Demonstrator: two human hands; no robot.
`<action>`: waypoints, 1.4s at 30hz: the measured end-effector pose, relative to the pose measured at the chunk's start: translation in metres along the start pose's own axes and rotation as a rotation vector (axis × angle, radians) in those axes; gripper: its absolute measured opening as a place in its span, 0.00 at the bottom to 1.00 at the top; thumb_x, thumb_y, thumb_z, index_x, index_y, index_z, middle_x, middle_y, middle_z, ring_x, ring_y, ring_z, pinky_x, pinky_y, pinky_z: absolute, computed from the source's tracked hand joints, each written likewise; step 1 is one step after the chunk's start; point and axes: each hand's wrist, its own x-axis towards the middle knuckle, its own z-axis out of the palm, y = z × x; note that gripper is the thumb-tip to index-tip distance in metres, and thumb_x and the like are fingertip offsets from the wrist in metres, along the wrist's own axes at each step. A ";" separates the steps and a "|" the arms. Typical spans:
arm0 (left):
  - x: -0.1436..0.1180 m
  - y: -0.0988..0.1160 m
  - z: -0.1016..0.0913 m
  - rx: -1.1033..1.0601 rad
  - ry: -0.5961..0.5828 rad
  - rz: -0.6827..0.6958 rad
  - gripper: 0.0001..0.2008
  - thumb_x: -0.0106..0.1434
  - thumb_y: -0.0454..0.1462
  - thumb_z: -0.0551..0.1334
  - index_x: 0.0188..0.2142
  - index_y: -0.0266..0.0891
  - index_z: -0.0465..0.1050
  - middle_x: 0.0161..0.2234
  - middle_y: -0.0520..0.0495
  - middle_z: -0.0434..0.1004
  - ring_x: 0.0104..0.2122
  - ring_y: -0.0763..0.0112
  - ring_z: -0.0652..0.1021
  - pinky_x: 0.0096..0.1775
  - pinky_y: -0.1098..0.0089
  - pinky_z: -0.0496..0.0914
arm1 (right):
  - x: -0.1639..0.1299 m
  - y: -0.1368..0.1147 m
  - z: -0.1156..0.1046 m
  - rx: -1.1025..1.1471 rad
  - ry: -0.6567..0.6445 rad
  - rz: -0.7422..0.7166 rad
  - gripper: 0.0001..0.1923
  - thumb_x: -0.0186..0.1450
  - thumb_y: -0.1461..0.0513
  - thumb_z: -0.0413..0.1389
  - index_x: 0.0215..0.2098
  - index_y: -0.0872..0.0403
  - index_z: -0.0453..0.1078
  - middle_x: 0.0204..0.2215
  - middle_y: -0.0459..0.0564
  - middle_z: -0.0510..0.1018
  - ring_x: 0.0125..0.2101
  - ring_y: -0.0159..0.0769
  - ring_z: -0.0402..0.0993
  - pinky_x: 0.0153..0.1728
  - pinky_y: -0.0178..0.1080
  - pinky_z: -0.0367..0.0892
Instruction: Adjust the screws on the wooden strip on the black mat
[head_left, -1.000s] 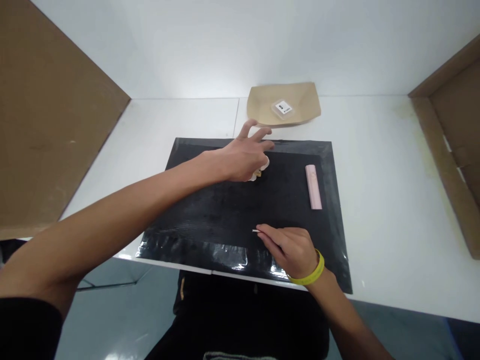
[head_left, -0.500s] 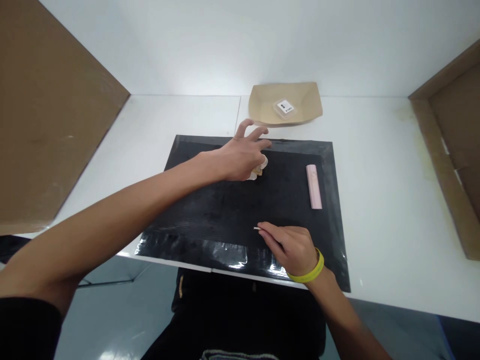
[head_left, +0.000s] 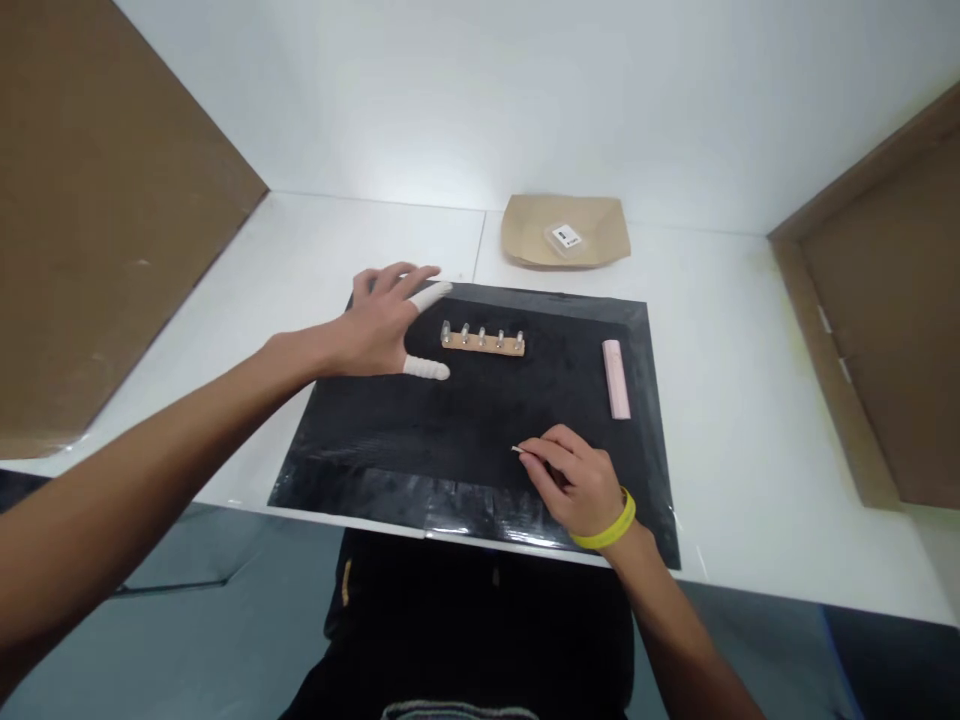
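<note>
My left hand (head_left: 386, 325) is spread beside a small wooden strip (head_left: 484, 345), apart from it, with white finger cots on the thumb and index finger. Several small clear pieces (head_left: 481, 336) stand in a row along the strip, which lies on the black mat (head_left: 420, 420). Nearer to me, my right hand (head_left: 574, 475) pinches a thin pale stick (head_left: 517, 450) between thumb and fingers; only its tip shows, so its kind is unclear. A yellow wristband (head_left: 606, 522) circles the right wrist.
A pink oblong case (head_left: 616, 380) rests on the mat's right side. Behind the mat sits a brown paper tray (head_left: 517, 235) holding a small clear box with a white label (head_left: 564, 238). Brown panels (head_left: 135, 230) flank the white table (head_left: 720, 400).
My left hand has moved left off the wooden strip and spread its fingers, uncovering the row of clear pieces. The right hand keeps its pinch on the thin stick.
</note>
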 end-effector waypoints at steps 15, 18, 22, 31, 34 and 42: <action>-0.041 0.047 0.090 -0.248 0.545 -0.559 0.38 0.73 0.51 0.51 0.73 0.31 0.43 0.73 0.24 0.44 0.70 0.38 0.56 0.65 0.39 0.53 | 0.023 0.006 0.023 -0.493 -0.048 0.291 0.13 0.72 0.57 0.51 0.41 0.52 0.77 0.38 0.50 0.78 0.30 0.33 0.71 0.26 0.35 0.53; -0.040 0.050 0.090 -0.236 0.561 -0.575 0.38 0.73 0.52 0.51 0.72 0.29 0.46 0.73 0.24 0.45 0.70 0.36 0.55 0.65 0.37 0.53 | 0.024 0.003 0.027 -0.539 -0.074 0.334 0.13 0.74 0.57 0.50 0.44 0.52 0.76 0.39 0.50 0.78 0.32 0.33 0.72 0.28 0.34 0.55; -0.039 0.050 0.089 -0.207 0.514 -0.503 0.38 0.72 0.53 0.51 0.71 0.30 0.49 0.73 0.26 0.48 0.70 0.39 0.57 0.66 0.39 0.53 | 0.028 0.002 0.025 -0.550 -0.106 0.376 0.12 0.75 0.57 0.52 0.45 0.55 0.73 0.40 0.49 0.77 0.35 0.33 0.73 0.35 0.36 0.66; -0.040 0.046 0.091 -0.195 0.520 -0.495 0.35 0.73 0.53 0.51 0.70 0.33 0.53 0.72 0.28 0.51 0.69 0.43 0.60 0.66 0.41 0.55 | 0.120 0.044 0.001 -0.643 -0.189 0.481 0.16 0.74 0.52 0.55 0.50 0.55 0.72 0.48 0.53 0.77 0.46 0.39 0.75 0.50 0.48 0.73; -0.040 0.044 0.093 -0.211 0.540 -0.520 0.33 0.74 0.52 0.49 0.70 0.33 0.54 0.72 0.29 0.52 0.69 0.45 0.61 0.66 0.44 0.56 | 0.151 0.066 -0.013 -0.662 -0.297 0.422 0.16 0.74 0.53 0.56 0.51 0.55 0.72 0.49 0.53 0.76 0.48 0.39 0.75 0.51 0.48 0.73; -0.041 0.039 0.092 -0.249 0.515 -0.477 0.32 0.74 0.52 0.50 0.69 0.34 0.55 0.73 0.28 0.50 0.69 0.46 0.61 0.65 0.43 0.54 | 0.163 0.094 -0.037 -0.700 -0.525 0.234 0.14 0.73 0.55 0.57 0.51 0.56 0.72 0.50 0.53 0.76 0.48 0.40 0.75 0.50 0.49 0.74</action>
